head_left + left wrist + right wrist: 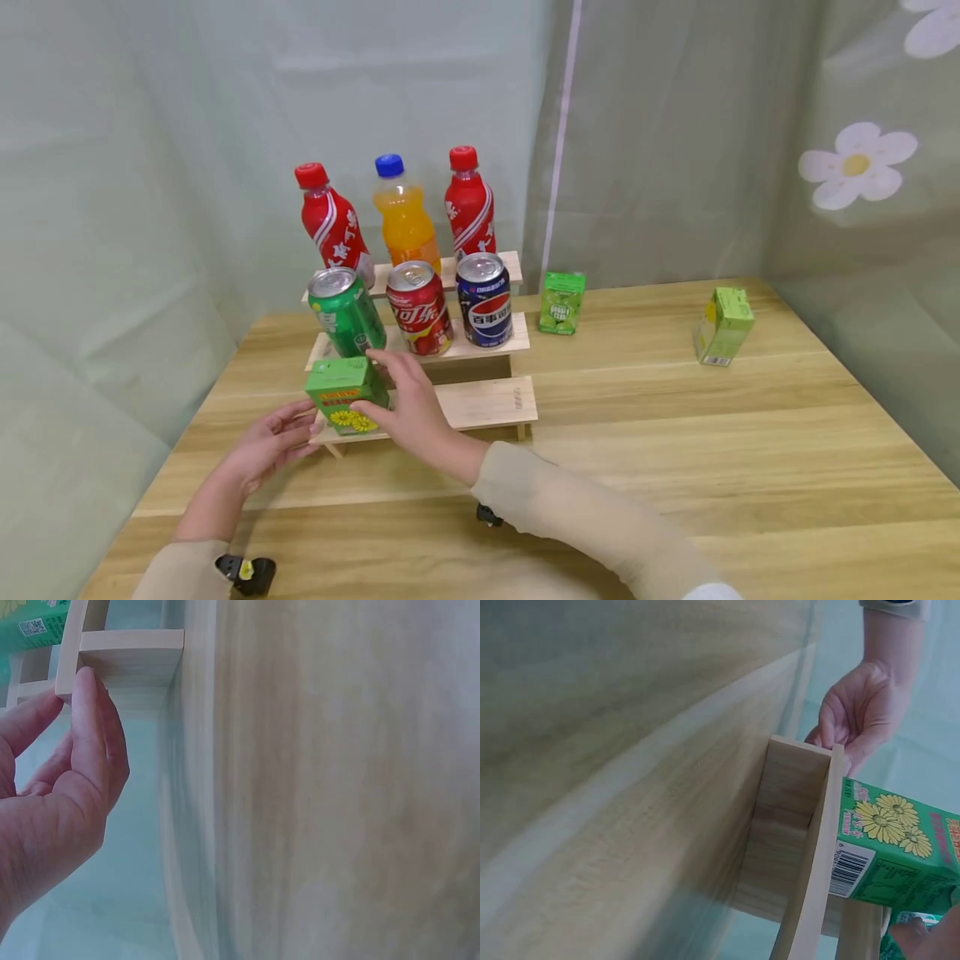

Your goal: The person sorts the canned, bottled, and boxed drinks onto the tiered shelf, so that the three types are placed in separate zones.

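Observation:
A green drink carton with yellow flowers on its front stands at the left end of the lowest step of a wooden tiered shelf. My right hand holds the carton, thumb at its front and fingers behind. In the right wrist view the carton sits right at the plank's edge, with only a bit of that hand showing. With thumb and fingertips, my left hand pinches the left end of the lowest step; the left wrist view shows the hand at the plank's corner.
Green, red and blue cans fill the middle step. Behind them stand two red bottles and an orange drink bottle. Two more green cartons stand on the table to the right.

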Available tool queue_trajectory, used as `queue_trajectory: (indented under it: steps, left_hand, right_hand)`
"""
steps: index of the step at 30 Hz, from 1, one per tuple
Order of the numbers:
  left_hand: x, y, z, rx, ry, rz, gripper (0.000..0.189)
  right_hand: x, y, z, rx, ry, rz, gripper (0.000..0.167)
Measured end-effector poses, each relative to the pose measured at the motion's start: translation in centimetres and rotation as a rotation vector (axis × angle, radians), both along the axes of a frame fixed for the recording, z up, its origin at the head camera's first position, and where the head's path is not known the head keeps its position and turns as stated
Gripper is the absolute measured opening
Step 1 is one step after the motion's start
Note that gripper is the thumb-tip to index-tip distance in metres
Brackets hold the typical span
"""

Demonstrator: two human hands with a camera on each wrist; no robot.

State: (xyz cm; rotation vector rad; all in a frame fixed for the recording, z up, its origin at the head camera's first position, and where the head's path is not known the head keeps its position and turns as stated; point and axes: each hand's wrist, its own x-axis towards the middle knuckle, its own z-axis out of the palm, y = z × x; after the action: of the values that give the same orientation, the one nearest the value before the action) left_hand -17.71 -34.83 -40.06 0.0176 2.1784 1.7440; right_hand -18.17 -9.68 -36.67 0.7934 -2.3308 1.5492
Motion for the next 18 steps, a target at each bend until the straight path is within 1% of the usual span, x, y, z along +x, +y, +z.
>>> queue_trajectory:
  steps: [3, 6, 11, 13, 16, 18]
  left_hand:
    - [0.2, -0.1, -0.1, 0.018, -0.003, 0.008, 0.069]
    - [0.3, -0.3, -0.1, 0.025, -0.005, 0.016, 0.069]
    - [0.4, -0.4, -0.2, 0.054, -0.004, 0.026, 0.07]
    - [0.4, -0.5, -0.2, 0.053, 0.0, 0.02, 0.069]
    - [0.4, -0.4, -0.3, 0.047, -0.002, 0.008, 0.07]
    - [0.3, -0.4, -0.2, 0.045, -0.004, -0.002, 0.07]
  right_hand:
    - [0.4, 0.5, -0.2, -0.031, 0.053, 0.001, 0.061]
    - [0.8, 1.2, 0.1, -0.074, 0.093, 0.02, 0.062]
    - [1.8, 2.7, 1.1, -0.147, 0.158, 0.034, 0.064]
    - [2.2, 3.5, 1.6, -0.186, 0.185, 0.036, 0.065]
    - [2.4, 4.8, 2.2, -0.255, 0.215, 0.031, 0.066]
    - [2.3, 5.6, 2.7, -0.309, 0.242, 0.006, 0.065]
